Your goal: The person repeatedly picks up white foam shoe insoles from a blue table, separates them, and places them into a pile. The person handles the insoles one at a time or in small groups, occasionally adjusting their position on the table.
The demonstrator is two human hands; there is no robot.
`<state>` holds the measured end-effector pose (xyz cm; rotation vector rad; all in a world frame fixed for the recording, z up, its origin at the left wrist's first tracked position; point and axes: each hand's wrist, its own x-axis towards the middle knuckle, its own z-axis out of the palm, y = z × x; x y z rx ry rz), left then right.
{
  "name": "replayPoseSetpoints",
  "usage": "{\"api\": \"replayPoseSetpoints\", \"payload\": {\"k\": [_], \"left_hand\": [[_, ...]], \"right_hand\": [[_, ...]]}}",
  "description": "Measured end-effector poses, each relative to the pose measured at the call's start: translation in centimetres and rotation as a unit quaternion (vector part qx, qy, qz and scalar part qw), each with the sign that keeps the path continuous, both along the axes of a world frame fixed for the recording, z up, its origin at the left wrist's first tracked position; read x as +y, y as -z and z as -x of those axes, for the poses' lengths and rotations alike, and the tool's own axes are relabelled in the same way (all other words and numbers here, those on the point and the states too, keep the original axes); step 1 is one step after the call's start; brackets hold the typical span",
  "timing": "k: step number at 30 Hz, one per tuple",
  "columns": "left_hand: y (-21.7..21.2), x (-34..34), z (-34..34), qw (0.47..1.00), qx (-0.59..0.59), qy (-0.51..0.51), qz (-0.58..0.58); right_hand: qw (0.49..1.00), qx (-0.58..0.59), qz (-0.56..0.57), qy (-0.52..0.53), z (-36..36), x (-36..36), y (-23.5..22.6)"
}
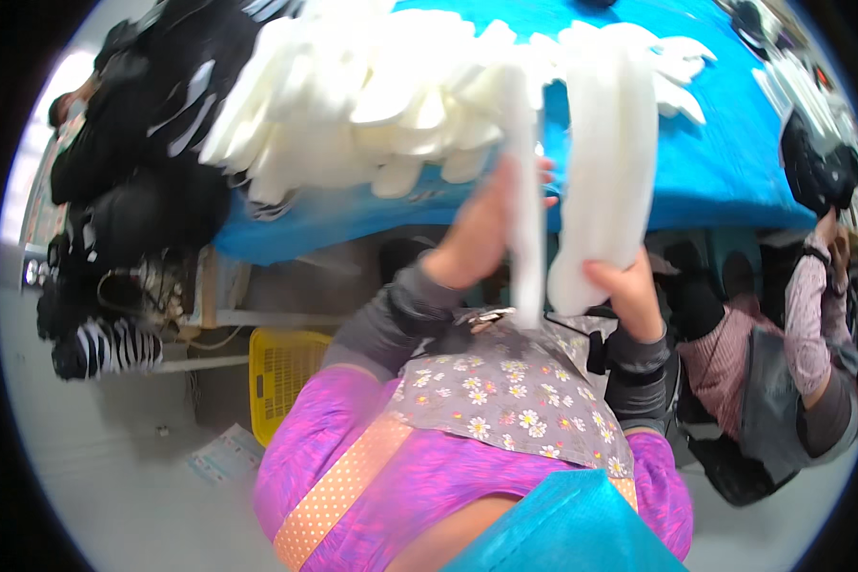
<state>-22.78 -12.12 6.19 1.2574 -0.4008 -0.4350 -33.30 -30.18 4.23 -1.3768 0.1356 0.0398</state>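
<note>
My left hand (486,224) is raised in front of me and grips a long white foam strip (524,205) that hangs down to my lap. Beside it, my right hand (629,286) holds the lower end of a thick bundle of white foam pieces (608,143) standing upright. Both rise toward a big heap of white foam cut-outs (372,91) lying on a table covered with a blue cloth (725,153). I wear grey sleeves, a floral apron and a pink top.
A pile of black and striped pieces (129,191) lies at the table's left end. A yellow plastic crate (281,367) stands on the floor under the table. A seated person in a striped pink sleeve (806,319) is at my right.
</note>
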Motion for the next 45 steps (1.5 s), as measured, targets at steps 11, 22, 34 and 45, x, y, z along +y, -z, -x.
{"api": "replayPoseSetpoints", "payload": {"k": [11, 22, 34, 45], "left_hand": [[-0.9, 3.1, -1.2, 0.974, -0.08, 0.192, 0.091], [-18.9, 16.1, -4.5, 0.69, -0.578, -0.4, -0.171], [-15.0, 22.6, -25.6, 0.356, -0.562, -0.19, -0.722], [-11.6, 12.7, -4.3, 0.711, -0.592, -0.135, -0.355]], "right_hand": [[0.977, -0.083, -0.161, -0.117, -0.4, 1.0, 2.0], [0.966, -0.051, 0.098, -0.236, -1.7, 1.6, 1.6], [0.918, -0.128, 0.276, -0.255, -2.6, 0.3, 0.6], [0.491, -0.19, 0.79, 0.314, -20.6, -11.9, 3.2]]}}
